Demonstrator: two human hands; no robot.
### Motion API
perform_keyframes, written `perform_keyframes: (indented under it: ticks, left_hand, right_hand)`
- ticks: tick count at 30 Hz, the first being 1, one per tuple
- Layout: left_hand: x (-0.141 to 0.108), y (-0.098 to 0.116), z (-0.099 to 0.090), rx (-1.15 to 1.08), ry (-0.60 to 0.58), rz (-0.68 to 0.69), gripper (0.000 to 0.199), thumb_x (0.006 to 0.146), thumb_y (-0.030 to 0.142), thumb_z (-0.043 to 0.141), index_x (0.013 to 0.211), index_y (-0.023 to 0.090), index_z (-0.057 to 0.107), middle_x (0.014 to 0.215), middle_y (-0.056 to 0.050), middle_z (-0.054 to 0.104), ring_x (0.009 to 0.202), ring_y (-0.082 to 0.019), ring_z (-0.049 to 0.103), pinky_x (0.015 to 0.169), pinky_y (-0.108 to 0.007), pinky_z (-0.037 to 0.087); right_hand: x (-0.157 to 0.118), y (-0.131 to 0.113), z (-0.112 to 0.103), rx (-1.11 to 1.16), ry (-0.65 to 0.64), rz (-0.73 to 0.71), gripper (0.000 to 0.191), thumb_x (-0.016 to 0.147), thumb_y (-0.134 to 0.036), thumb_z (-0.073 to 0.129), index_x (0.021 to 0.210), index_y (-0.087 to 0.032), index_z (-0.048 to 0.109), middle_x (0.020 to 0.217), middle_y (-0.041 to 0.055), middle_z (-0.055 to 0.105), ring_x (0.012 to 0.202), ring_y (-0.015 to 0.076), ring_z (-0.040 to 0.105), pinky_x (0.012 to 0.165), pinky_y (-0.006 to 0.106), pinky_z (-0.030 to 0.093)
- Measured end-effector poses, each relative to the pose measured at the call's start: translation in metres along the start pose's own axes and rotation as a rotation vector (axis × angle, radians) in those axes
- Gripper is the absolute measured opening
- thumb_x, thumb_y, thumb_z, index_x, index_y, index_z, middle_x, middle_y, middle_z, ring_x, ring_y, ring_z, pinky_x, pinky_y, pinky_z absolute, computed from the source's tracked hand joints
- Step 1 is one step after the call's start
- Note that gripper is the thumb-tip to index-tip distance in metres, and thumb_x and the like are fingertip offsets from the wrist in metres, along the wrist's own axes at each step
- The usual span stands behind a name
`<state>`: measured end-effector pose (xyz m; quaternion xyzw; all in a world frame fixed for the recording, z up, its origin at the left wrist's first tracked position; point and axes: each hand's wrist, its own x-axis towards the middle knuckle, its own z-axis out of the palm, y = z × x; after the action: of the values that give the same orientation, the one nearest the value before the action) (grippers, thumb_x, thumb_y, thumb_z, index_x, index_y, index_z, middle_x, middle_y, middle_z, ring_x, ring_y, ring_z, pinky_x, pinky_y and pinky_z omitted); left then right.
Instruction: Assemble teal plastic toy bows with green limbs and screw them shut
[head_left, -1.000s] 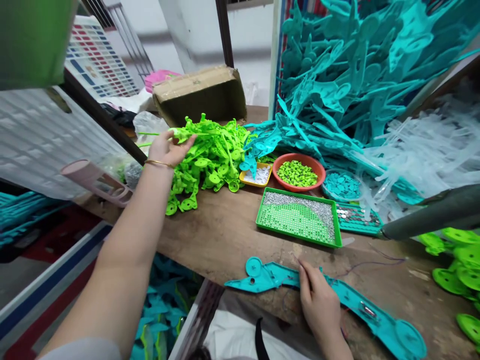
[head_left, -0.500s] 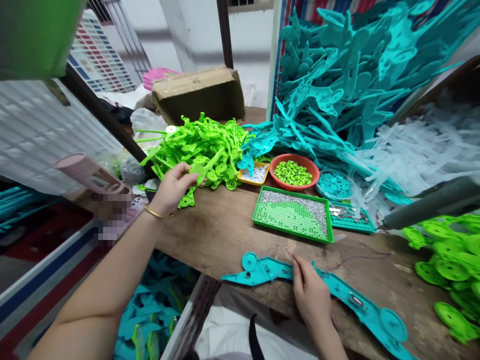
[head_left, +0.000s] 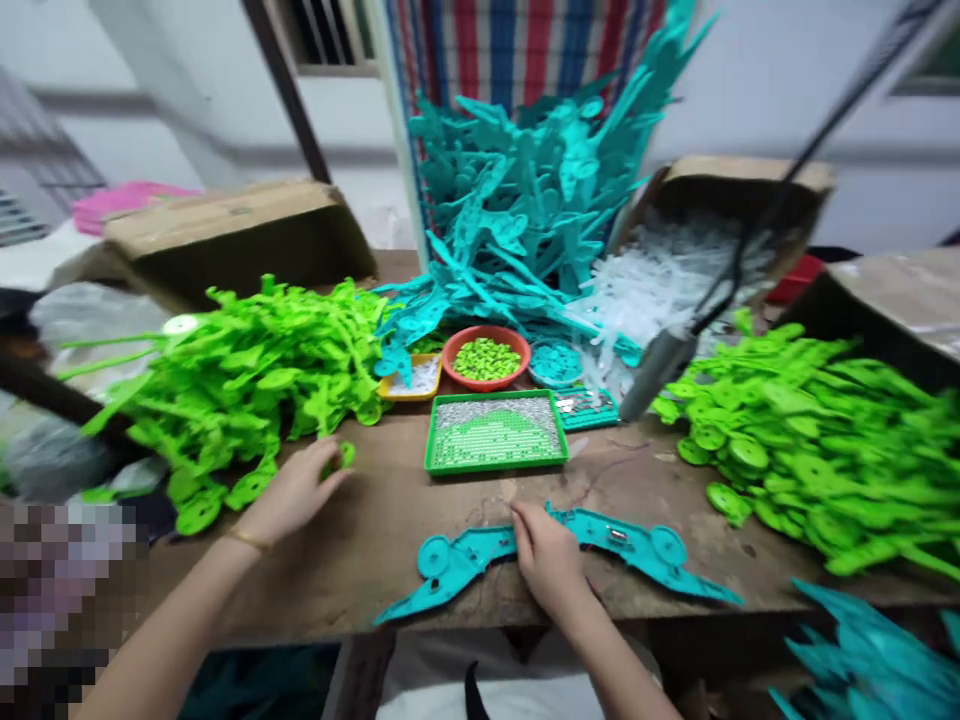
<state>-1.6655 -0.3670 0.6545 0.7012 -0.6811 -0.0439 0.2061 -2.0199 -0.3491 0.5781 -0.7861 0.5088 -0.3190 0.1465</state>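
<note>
At the front edge of the table lies a long teal plastic piece (head_left: 637, 545) with round discs and a small metal part. My right hand (head_left: 551, 560) rests over its middle, fingers pressed together on it, with thin wires around. My left hand (head_left: 304, 490) is over the table beside the left green pile (head_left: 262, 370); its fingers are curled around a small green part (head_left: 345, 455), mostly hidden by the hand. Ahead of my hands stands a green tray (head_left: 496, 465) of small metal pieces.
Behind the tray are a red bowl (head_left: 451, 372), a yellow tray (head_left: 386, 388), a teal tray (head_left: 592, 420) and teal parts (head_left: 525, 220). A grey-handled tool (head_left: 660, 372) hangs at the right, near clear plastic pieces (head_left: 645, 285) and another green pile (head_left: 817, 450).
The view has turned to the right. My left hand has come away from the left pile toward the table's middle with a green part. My right hand stays on the teal piece.
</note>
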Motion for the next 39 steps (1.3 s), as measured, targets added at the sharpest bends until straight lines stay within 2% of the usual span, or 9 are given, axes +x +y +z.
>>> perform_keyframes:
  ticks: [3,7,12,14,16,21,24,33,39]
  left_hand:
    - [-0.001,0.001,-0.002,0.004,0.062,-0.019,0.037,0.071,0.056,0.053,0.093,0.025,0.054,0.09,-0.011,0.072,0.082,-0.035,0.07,0.077,-0.046,0.056]
    - [-0.017,0.039,0.01,-0.042,0.148,0.036,0.048,0.071,0.063,0.058,0.102,0.027,0.053,0.078,-0.005,0.07,0.062,-0.03,0.068,0.056,-0.041,0.055]
    - [-0.037,0.099,0.074,-0.049,0.131,0.539,0.043,0.079,0.059,0.063,0.103,0.024,0.068,0.088,-0.006,0.073,0.081,-0.026,0.069,0.071,-0.038,0.057]
    - [-0.041,0.117,0.098,-0.054,0.11,0.605,0.039,0.084,0.055,0.061,0.101,0.021,0.07,0.091,-0.007,0.074,0.086,-0.025,0.069,0.077,-0.039,0.056]
    - [-0.045,0.13,0.111,-0.076,0.08,0.561,0.037,0.09,0.05,0.054,0.102,0.019,0.07,0.093,-0.008,0.073,0.086,-0.024,0.068,0.079,-0.04,0.054]
    - [-0.056,0.144,0.099,-0.174,-0.101,0.385,0.037,0.091,0.047,0.054,0.108,0.018,0.067,0.105,-0.01,0.071,0.098,-0.027,0.065,0.09,-0.045,0.05]
    - [-0.059,0.141,0.087,-0.216,-0.209,0.375,0.034,0.091,0.04,0.055,0.117,0.02,0.063,0.113,-0.009,0.07,0.108,-0.025,0.063,0.113,-0.053,0.032]
    - [-0.067,0.146,0.084,-0.165,-0.129,0.317,0.035,0.089,0.038,0.06,0.117,0.018,0.065,0.108,-0.008,0.071,0.105,-0.024,0.063,0.114,-0.051,0.031]
    - [-0.061,0.129,0.076,-0.22,-0.229,0.233,0.04,0.087,0.046,0.061,0.115,0.018,0.067,0.114,-0.009,0.071,0.109,-0.025,0.063,0.111,-0.049,0.036]
  right_hand:
    - [0.008,-0.003,-0.002,0.003,-0.051,0.058,0.03,0.097,-0.023,0.041,0.107,-0.02,0.069,0.097,0.0073,0.075,0.088,0.0199,0.072,0.076,0.027,0.054]
    - [0.023,0.004,-0.013,-0.004,-0.117,0.119,0.027,0.096,-0.023,0.044,0.107,-0.022,0.069,0.1,0.006,0.075,0.092,0.0199,0.07,0.076,0.026,0.05]
    - [0.03,0.023,-0.032,-0.018,-0.167,0.209,0.027,0.096,-0.027,0.044,0.109,-0.024,0.069,0.108,0.0059,0.073,0.097,0.0183,0.068,0.079,0.025,0.046]
    - [0.03,0.028,-0.039,-0.041,-0.159,0.22,0.028,0.097,-0.027,0.044,0.109,-0.024,0.069,0.107,0.0054,0.074,0.097,0.0175,0.068,0.079,0.024,0.046]
    - [0.03,0.031,-0.044,-0.071,-0.134,0.222,0.027,0.097,-0.028,0.045,0.107,-0.025,0.07,0.104,0.0043,0.074,0.096,0.0173,0.068,0.08,0.024,0.046]
    - [0.029,0.036,-0.046,-0.066,-0.24,0.24,0.035,0.1,-0.029,0.035,0.117,-0.024,0.065,0.119,0.0065,0.07,0.109,0.0191,0.064,0.09,0.027,0.045]
    - [0.03,0.04,-0.039,-0.079,-0.27,0.24,0.038,0.102,-0.031,0.031,0.123,-0.022,0.062,0.126,0.008,0.067,0.114,0.0208,0.062,0.093,0.03,0.044]
    - [0.03,0.033,-0.032,-0.3,-0.23,0.181,0.034,0.1,-0.03,0.037,0.119,-0.022,0.064,0.11,0.0076,0.07,0.092,0.0206,0.066,0.069,0.027,0.041]
    - [0.031,0.031,-0.03,-0.301,-0.206,0.182,0.033,0.1,-0.029,0.038,0.119,-0.021,0.064,0.107,0.0077,0.07,0.091,0.0211,0.065,0.067,0.028,0.039]
